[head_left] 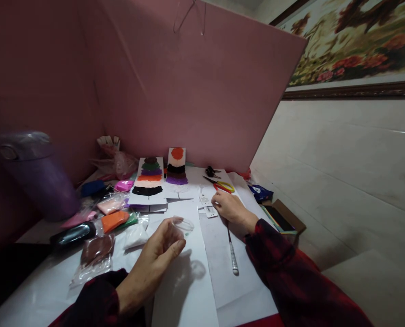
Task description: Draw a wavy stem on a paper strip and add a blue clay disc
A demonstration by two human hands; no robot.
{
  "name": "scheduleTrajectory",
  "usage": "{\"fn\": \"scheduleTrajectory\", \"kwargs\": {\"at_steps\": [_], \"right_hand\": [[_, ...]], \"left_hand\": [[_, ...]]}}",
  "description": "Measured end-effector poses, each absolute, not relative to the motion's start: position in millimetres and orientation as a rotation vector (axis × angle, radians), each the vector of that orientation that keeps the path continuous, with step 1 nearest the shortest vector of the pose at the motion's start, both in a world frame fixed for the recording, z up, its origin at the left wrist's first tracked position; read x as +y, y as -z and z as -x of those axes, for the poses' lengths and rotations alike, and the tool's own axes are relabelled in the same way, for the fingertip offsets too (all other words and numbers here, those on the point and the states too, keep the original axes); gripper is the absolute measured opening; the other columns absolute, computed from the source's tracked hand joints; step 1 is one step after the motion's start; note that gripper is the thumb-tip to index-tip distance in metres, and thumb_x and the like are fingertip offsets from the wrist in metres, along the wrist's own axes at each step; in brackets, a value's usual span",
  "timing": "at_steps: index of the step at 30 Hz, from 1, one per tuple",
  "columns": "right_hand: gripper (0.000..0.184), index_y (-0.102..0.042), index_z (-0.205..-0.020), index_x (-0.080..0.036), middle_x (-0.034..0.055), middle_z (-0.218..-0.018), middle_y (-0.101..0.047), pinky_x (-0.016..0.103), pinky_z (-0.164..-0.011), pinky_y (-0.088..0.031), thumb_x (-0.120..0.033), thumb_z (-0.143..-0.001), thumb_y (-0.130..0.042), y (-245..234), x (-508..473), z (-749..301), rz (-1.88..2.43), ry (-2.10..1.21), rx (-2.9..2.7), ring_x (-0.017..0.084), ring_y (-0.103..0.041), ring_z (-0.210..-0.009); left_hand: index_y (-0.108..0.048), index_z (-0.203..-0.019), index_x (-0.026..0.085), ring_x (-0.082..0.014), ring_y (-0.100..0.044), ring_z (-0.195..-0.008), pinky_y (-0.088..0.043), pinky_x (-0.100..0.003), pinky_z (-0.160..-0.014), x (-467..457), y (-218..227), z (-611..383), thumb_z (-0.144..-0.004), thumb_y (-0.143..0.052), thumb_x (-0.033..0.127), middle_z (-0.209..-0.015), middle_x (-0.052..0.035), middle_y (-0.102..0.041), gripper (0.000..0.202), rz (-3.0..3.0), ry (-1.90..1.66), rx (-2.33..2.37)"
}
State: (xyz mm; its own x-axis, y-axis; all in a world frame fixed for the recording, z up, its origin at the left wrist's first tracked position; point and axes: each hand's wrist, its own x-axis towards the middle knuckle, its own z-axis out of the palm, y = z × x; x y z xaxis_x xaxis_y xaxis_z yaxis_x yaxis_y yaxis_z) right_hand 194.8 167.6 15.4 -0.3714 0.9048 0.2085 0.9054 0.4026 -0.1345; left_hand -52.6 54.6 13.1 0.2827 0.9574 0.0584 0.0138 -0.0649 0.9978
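Note:
My left hand (pixel 156 254) is closed around a small clear round cup or lid (pixel 185 225), held above a white sheet of card (pixel 189 290). My right hand (pixel 231 206) has its fingers curled together at small printed white tags (pixel 210 211); what they pinch, if anything, is hidden. Beneath that hand lies a thin tool with a ribbed silver handle (pixel 234 259). Just beyond are scissors (pixel 224 186) with red and yellow handles. Two white cards with bands of coloured clay, the left card (pixel 149 181) and the right card (pixel 176 170), stand further back.
At left lie bags of clay: orange (pixel 114 221), white (pixel 136 235) and brown (pixel 96 250), with a black glossy object (pixel 73 234). A purple bottle (pixel 41 177) stands behind them. An open box (pixel 284 218) is at right. A pink panel (pixel 189 91) rises behind.

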Motion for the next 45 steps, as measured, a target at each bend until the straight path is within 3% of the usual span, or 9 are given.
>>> {"fn": "scheduleTrajectory", "kwargs": {"at_steps": [8, 17, 21, 25, 30, 36, 40, 45], "right_hand": [[0.020, -0.068, -0.089, -0.016, 0.0109, -0.083, -0.070, 0.029, -0.066, -0.036, -0.010, -0.083, -0.050, -25.6, 170.2, -204.7, 1.635, 0.027, -2.265, 0.021, -0.061, -0.076], [0.030, -0.069, -0.095, -0.018, 0.0071, -0.091, -0.071, 0.029, -0.073, -0.042, -0.010, -0.078, -0.046, -22.9, 173.8, -198.1, 1.445, -0.129, -1.928, 0.018, -0.060, -0.076], [0.030, -0.071, -0.090, -0.016, 0.0042, -0.074, -0.068, 0.028, -0.062, -0.043, -0.017, -0.075, -0.045, -24.7, 176.6, -199.8, 1.378, -0.230, -1.658, 0.016, -0.056, -0.063], [0.033, -0.070, -0.088, -0.013, -0.0015, -0.055, -0.053, 0.025, -0.047, -0.037, -0.025, -0.073, -0.044, -31.9, 178.7, -201.0, 1.304, -0.380, -1.409, 0.011, -0.042, -0.047], [0.035, -0.068, -0.093, -0.012, -0.0037, -0.054, -0.048, 0.022, -0.042, -0.032, -0.031, -0.073, -0.047, -43.9, 169.5, -189.6, 1.181, -0.636, -1.346, 0.008, -0.036, -0.043], [0.028, -0.068, -0.091, -0.014, -0.0007, -0.067, -0.057, 0.021, -0.043, -0.030, -0.033, -0.070, -0.068, -57.6, 140.4, -160.1, 1.053, -0.866, -1.410, 0.007, -0.040, -0.051], [0.035, -0.062, -0.105, -0.018, -0.0026, -0.068, -0.057, 0.021, -0.044, -0.035, -0.029, -0.073, -0.070, -64.2, 122.3, -144.7, 0.962, -0.782, -1.393, 0.009, -0.047, -0.054], [0.019, -0.063, -0.088, -0.017, 0.0033, -0.073, -0.067, 0.023, -0.044, -0.041, -0.028, -0.075, -0.070, -66.3, 101.4, -129.2, 0.914, -0.803, -1.422, 0.012, -0.058, -0.057]], "left_hand": [[-0.046, -0.118, 0.019, -0.0149, -0.048, -0.074, -0.039, -0.027, -0.069, 57.0, -13.4, 51.3, -0.085, -0.055, 0.034, -0.079, 0.0016, -0.050, 0.037, -1.420, -1.027, 0.990], [-0.052, -0.111, 0.018, -0.0148, -0.047, -0.066, -0.036, -0.026, -0.062, 57.1, -10.6, 49.4, -0.082, -0.054, 0.030, -0.071, 0.0031, -0.051, 0.032, -1.606, -0.828, 1.052], [-0.055, -0.106, 0.019, -0.0154, -0.048, -0.065, -0.036, -0.026, -0.062, 57.4, -8.3, 49.7, -0.080, -0.055, 0.026, -0.067, 0.0037, -0.053, 0.026, -1.685, -0.807, 1.112], [-0.056, -0.096, 0.020, -0.0143, -0.046, -0.063, -0.034, -0.025, -0.061, 57.6, -5.7, 49.8, -0.080, -0.056, 0.025, -0.064, 0.0050, -0.052, 0.017, -1.694, -0.828, 1.092], [-0.054, -0.092, 0.017, -0.0125, -0.046, -0.059, -0.035, -0.024, -0.056, 58.3, -9.0, 48.9, -0.081, -0.054, 0.028, -0.064, 0.0044, -0.051, 0.016, -1.491, -0.884, 1.040], [-0.054, -0.100, 0.016, -0.0110, -0.047, -0.058, -0.037, -0.023, -0.055, 58.2, -15.3, 49.2, -0.081, -0.058, 0.033, -0.069, 0.0015, -0.057, 0.026, -1.382, -1.016, 0.959], [-0.056, -0.100, 0.015, -0.0107, -0.048, -0.057, -0.037, -0.023, -0.052, 56.7, -17.8, 50.2, -0.080, -0.062, 0.038, -0.068, 0.0007, -0.058, 0.031, -1.340, -1.086, 0.947], [-0.062, -0.096, 0.015, -0.0123, -0.053, -0.063, -0.041, -0.023, -0.055, 55.7, -15.6, 50.5, -0.079, -0.065, 0.041, -0.077, -0.0032, -0.062, 0.031, -1.316, -1.075, 0.873]]}}
